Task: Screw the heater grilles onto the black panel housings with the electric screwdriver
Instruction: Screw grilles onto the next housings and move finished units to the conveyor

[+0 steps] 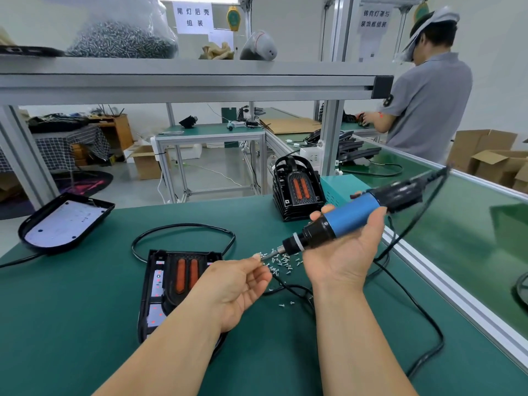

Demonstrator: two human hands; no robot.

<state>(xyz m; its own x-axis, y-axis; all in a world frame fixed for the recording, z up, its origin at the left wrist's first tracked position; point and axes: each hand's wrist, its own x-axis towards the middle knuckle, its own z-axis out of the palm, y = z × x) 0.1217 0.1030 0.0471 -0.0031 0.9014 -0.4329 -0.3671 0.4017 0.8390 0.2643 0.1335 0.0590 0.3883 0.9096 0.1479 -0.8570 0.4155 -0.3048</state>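
- A spare black panel housing [65,221] lies at the far left of the table [71,324], well apart from both hands.
- The working housing [155,284] lies flat near the front edge, its grille [185,274] seated in it, long axis running away from the person; the left forearm crosses its near corner.
- The left hand [237,290] is just right of the grille, fingertips pinched together on what looks like a screw [260,256] at the bit's tip.
- Loose screws [281,264] are scattered below the bit.
- The right hand [343,252], palm up, has its fingers curled round the electric screwdriver [354,221], which slants down-left, bit pointing sideways. It likely must tip upright and travel left to reach the grille.
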